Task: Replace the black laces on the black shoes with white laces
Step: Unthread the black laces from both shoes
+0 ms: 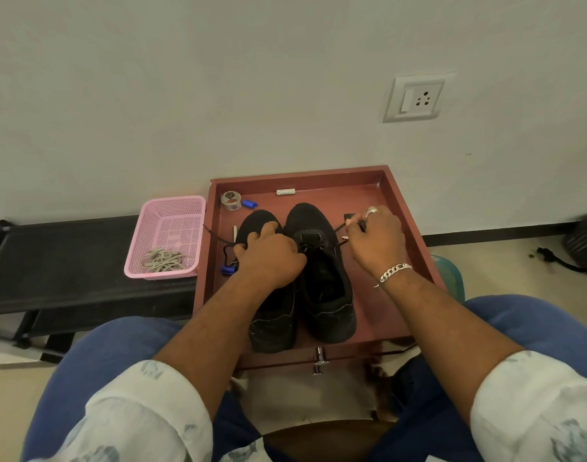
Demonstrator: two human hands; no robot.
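1. Black shoes stand side by side in the middle of a reddish-brown wooden tray [405, 215], toes toward its far edge, heels near its near edge: the left shoe [273, 315] and the right shoe [322, 278].
2. Running out of the right shoe's upper eyelets, the black lace [339, 228] stretches taut toward the tray's right side.
3. At the end of that lace the right hand [377, 243] has its fingers curled and pinches it; a ring sits on one finger and a silver chain bracelet [392, 272] on the wrist.
4. Over the left shoe's lacing rests the left hand [272, 258], fingers bent down onto the shoe; whether it grips anything I cannot tell.
5. Another stretch of black lace [215, 236] trails from under that hand toward the tray's left edge.
6. By the far left corner of the tray lie a roll of tape [231, 201] and a small blue cap [249, 204]; a white tube [285, 192] lies at the far edge.
7. Just beside the tray's left edge, a pink plastic basket [172, 211] on a black bench [52, 261] holds the white laces [163, 260] in a loose heap.
8. A wall socket [417, 99] sits on the wall above.
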